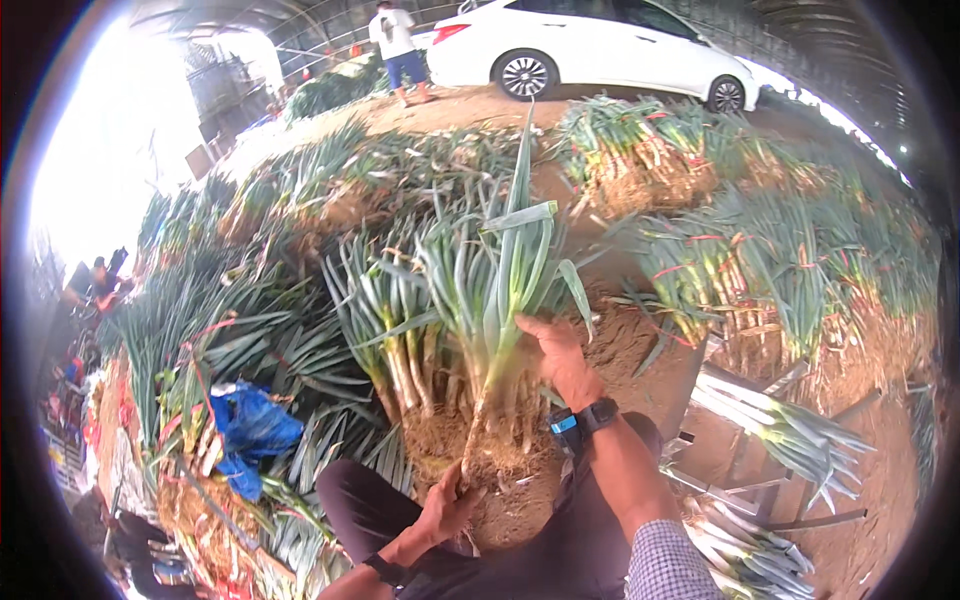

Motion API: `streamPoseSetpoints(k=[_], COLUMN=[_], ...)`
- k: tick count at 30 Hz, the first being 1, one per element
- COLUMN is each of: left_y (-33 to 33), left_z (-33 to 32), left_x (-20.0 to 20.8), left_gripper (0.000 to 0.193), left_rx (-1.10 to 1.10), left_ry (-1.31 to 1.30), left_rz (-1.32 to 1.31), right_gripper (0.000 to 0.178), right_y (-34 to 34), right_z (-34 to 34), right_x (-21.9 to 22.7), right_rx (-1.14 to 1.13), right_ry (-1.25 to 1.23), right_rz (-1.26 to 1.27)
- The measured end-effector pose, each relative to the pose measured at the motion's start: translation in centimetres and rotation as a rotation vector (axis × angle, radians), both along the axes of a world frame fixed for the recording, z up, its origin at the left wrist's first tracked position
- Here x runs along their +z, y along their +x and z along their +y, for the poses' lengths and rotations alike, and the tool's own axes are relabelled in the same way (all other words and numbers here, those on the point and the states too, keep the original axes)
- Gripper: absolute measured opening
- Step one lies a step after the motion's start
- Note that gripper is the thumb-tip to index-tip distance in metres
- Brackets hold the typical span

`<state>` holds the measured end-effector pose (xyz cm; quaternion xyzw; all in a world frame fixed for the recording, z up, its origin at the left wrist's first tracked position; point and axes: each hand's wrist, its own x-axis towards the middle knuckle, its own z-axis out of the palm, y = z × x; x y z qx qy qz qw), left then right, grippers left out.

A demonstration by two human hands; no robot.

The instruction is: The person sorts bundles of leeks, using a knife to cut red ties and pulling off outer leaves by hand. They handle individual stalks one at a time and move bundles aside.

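I hold one long green onion (496, 330) upright in front of me, its leaves fanning up and its pale stalk slanting down. My left hand (446, 512) is closed round its root end, low between my knees. My right hand (562, 362) is at the base of its leaves, thumb against the green part; its other fingers are partly hidden and blurred. Right behind the stalk stands a clump of green onions (405, 365) with brown, soil-covered roots (435, 445). Both wrists wear dark bands.
Trimmed white-stemmed onions (790, 425) lie on a metal frame (770, 485) at my right. Red-tied bundles (740, 265) stand beyond. A blue plastic bag (255, 425) rests on onions at the left. A white car (600, 50) and a person (395, 45) are far back.
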<state>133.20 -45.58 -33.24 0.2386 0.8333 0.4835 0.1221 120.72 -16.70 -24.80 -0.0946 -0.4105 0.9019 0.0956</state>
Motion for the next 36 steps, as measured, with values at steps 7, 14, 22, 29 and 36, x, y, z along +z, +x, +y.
streamPoseSetpoints(k=[7,14,22,29,36], left_y=[-7.7,-7.2,-7.2,-9.9,-11.0], left_z=[8.4,7.8,4.4,0.3,1.8], left_x=[2.8,1.8,4.7,5.2,3.0], left_gripper=[0.044,0.036,0.04,0.04,0.034], left_rx=[0.056,0.105,-0.016,-0.091,-0.166], left_ry=[0.308,0.195,-0.031,0.039,0.258], left_rz=[-0.368,-0.097,0.025,-0.021,-0.345], right_gripper=[0.043,0.078,0.067,0.038,0.03], right_y=[2.6,0.7,0.0,0.3,8.6], right_z=[1.9,10.7,12.0,12.2,23.3], right_x=[0.7,1.2,-0.7,2.0,9.2], right_rx=[-0.209,-0.418,-0.514,-0.674,-1.09], right_ry=[0.832,0.482,1.404,1.32,1.149], right_rz=[-0.133,-0.042,0.084,0.037,-0.105])
